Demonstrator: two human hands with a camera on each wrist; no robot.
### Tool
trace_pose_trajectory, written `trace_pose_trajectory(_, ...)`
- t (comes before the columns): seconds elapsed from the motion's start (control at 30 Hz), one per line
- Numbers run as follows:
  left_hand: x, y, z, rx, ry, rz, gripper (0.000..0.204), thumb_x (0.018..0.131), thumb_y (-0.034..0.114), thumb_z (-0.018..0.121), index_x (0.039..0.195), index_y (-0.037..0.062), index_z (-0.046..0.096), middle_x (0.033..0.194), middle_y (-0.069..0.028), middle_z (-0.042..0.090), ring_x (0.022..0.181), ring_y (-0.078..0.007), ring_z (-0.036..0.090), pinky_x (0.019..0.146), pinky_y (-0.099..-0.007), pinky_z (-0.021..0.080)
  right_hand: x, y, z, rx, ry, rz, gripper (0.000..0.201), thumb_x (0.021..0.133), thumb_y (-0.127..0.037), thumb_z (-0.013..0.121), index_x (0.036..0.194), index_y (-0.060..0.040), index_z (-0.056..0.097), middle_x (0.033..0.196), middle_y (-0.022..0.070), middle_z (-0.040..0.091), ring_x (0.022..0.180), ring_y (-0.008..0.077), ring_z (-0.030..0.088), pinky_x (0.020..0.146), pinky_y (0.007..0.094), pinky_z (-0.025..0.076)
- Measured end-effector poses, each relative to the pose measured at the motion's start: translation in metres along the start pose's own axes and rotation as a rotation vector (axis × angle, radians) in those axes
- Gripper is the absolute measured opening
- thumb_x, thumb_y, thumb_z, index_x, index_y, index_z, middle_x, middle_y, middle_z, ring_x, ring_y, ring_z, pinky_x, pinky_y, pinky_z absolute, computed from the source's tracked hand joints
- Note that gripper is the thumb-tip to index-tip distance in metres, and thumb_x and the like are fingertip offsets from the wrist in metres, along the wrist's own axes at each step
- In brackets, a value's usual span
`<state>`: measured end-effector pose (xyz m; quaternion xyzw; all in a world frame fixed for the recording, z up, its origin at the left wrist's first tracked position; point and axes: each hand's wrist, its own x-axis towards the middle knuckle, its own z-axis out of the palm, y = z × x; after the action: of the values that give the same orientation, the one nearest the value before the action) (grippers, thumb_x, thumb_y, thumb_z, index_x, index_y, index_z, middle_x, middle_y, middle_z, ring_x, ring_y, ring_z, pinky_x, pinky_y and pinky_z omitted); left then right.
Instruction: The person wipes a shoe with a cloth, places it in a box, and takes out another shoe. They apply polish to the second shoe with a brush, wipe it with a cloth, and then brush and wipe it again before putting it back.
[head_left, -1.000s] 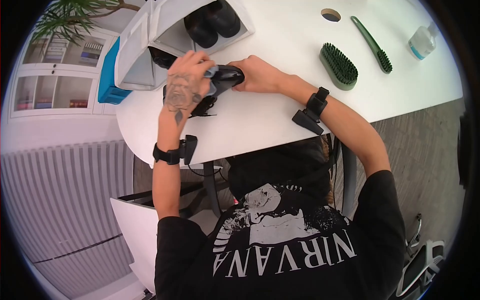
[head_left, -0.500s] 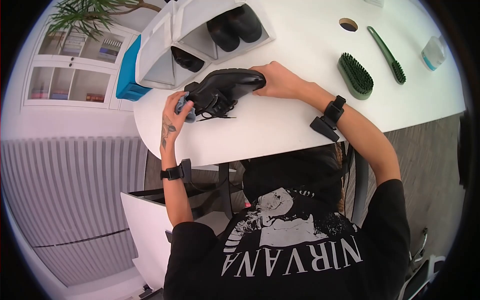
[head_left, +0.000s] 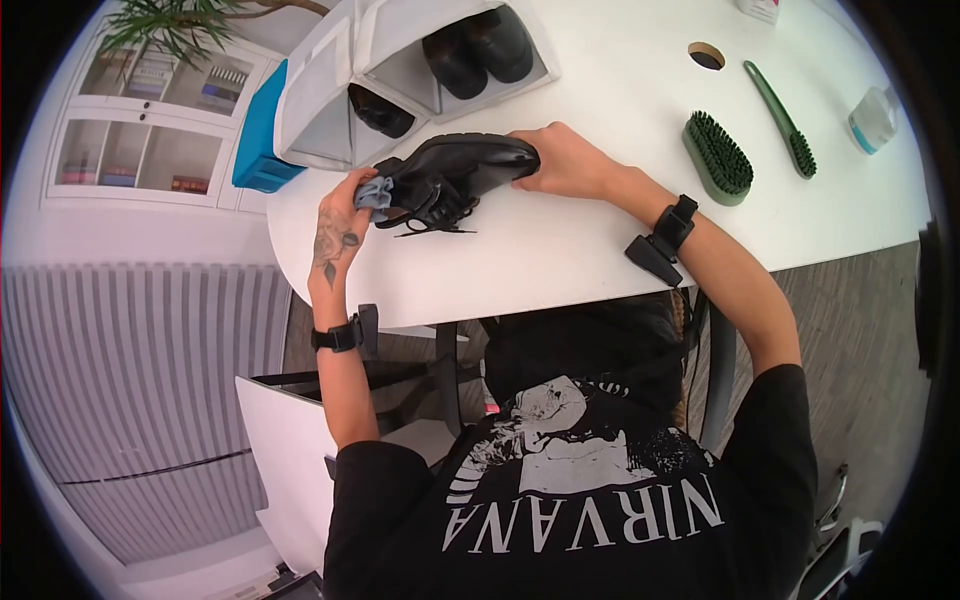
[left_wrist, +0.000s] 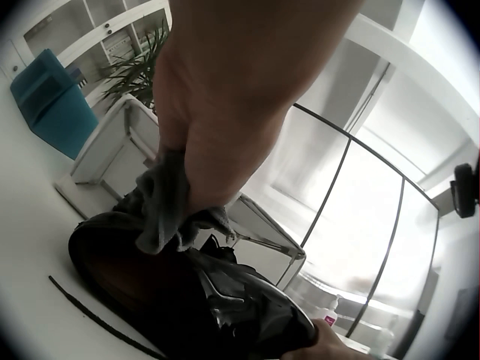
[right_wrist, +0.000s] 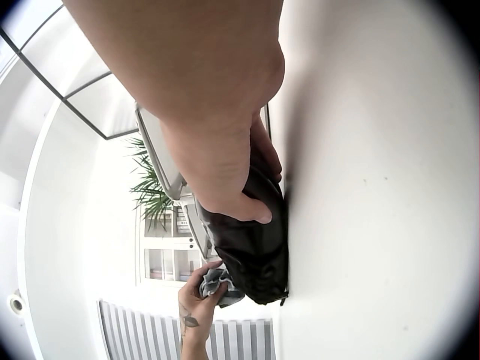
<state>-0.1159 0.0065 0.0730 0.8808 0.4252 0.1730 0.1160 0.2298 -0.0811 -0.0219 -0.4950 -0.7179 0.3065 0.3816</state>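
1. Shoe (head_left: 455, 165), black and laced, lies tipped over on the worktop (head_left: 560, 250), its sole edge away from the person.
2. Left hand (head_left: 338, 228) pinches a grey-blue cloth (head_left: 375, 197) against the heel end; a second ago it was up near the toe, so I'd judge the wiping has moved to the back.
3. Right hand (head_left: 568, 162) grips the toe, as before, seemingly to steady it; the hands sit well apart.
4. Beyond stand boxes (head_left: 405, 75) holding other black shoes (head_left: 480, 55).
5. Off right lie a broad brush (head_left: 718, 160) and a long-handled brush (head_left: 780, 115), both untouched.
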Motion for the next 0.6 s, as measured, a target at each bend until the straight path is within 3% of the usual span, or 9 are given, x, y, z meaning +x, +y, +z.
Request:
trace_pose_trajectory(0.07, 0.01, 0.001, 0.003, 0.032, -0.011, -0.051, 0.049, 0.077, -0.012, 0.059, 0.12, 0.0031, 0.077, 0.119, -0.0168, 0.068, 0.109, -0.0347, 0.072, 0.095, -0.0362, 0.057, 0.001, 0.0, 0.0, 0.004, 0.005, -0.003, 0.05, 0.081, -0.014, 0.081, 0.126, 0.0029, 0.071, 0.087, 0.0224, 0.076, 0.082, 0.0396, 0.073, 0.081, 0.0441, 0.059)
trace_pose_trajectory(0.17, 0.021, -0.007, 0.015, 0.053, 0.079, 0.142, 0.048, 0.076, -0.012, 0.059, 0.117, 0.0031, 0.079, 0.121, -0.0168, 0.066, 0.109, -0.0351, 0.071, 0.093, -0.0371, 0.057, 0.0, -0.001, 0.0, 0.009, 0.015, -0.004, 0.047, 0.081, -0.014, 0.081, 0.124, 0.0029, 0.071, 0.087, 0.0222, 0.075, 0.082, 0.0396, 0.073, 0.081, 0.0442, 0.059)
trace_pose_trajectory(0.37, 0.02, -0.006, 0.036, 0.085, 0.13, 0.087, 0.046, 0.081, -0.004, 0.057, 0.12, 0.0048, 0.08, 0.119, -0.0159, 0.06, 0.112, -0.0348, 0.065, 0.094, -0.0381, 0.054, 0.0, 0.0, -0.001, 0.009, -0.009, 0.002, 0.049, 0.081, -0.014, 0.081, 0.126, 0.0029, 0.071, 0.087, 0.0228, 0.075, 0.082, 0.0401, 0.073, 0.08, 0.0447, 0.059)
trace_pose_trajectory(0.47, 0.013, -0.01, 0.036, -0.007, 0.142, 0.165, 0.039, 0.09, 0.003, 0.059, 0.123, 0.0057, 0.079, 0.12, -0.0161, 0.059, 0.113, -0.0343, 0.063, 0.095, -0.039, 0.053, 0.0, 0.004, 0.002, -0.014, 0.023, -0.043, 0.046, 0.083, -0.014, 0.084, 0.124, 0.0015, 0.07, 0.086, 0.0217, 0.075, 0.078, 0.0408, 0.07, 0.078, 0.0434, 0.058)
trace_pose_trajectory(0.6, 0.007, -0.005, 0.037, -0.029, 0.138, 0.053, 0.03, 0.097, 0.008, 0.068, 0.125, 0.0037, 0.077, 0.124, -0.0149, 0.06, 0.109, -0.0333, 0.066, 0.096, -0.0395, 0.055, 0.0, 0.005, 0.003, -0.029, 0.012, -0.02, 0.049, 0.083, -0.014, 0.083, 0.127, 0.0017, 0.07, 0.087, 0.0223, 0.076, 0.078, 0.0401, 0.071, 0.079, 0.0425, 0.058)
